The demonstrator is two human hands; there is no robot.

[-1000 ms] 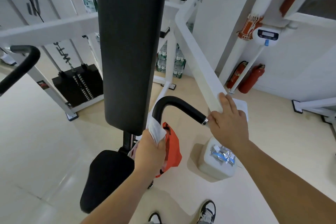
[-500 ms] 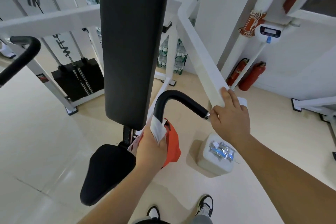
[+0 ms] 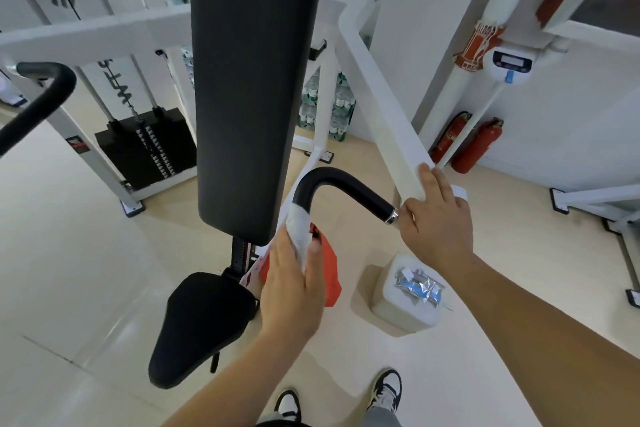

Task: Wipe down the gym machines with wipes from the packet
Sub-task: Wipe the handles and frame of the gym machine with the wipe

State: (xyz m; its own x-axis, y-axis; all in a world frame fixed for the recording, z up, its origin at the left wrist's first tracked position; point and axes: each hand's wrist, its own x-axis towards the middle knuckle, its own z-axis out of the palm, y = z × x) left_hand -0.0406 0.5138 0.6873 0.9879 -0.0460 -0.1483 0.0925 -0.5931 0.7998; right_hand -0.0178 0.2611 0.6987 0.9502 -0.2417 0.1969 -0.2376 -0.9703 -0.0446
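Head view: a tall black backrest pad (image 3: 256, 80) blocks the middle, with two fire extinguishers (image 3: 478, 146) off to the right. The left hand (image 3: 294, 291) pinches a crumpled white wipe (image 3: 299, 232) wrapped round the black handle (image 3: 343, 184). The right hand (image 3: 436, 222) grips the white frame bar (image 3: 391, 135).

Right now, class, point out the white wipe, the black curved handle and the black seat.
white wipe (image 3: 298, 230): head view, the fold wrapped round the handle's lower end.
black curved handle (image 3: 349, 185): head view, the top of its bend.
black seat (image 3: 197, 319): head view, middle of the pad.
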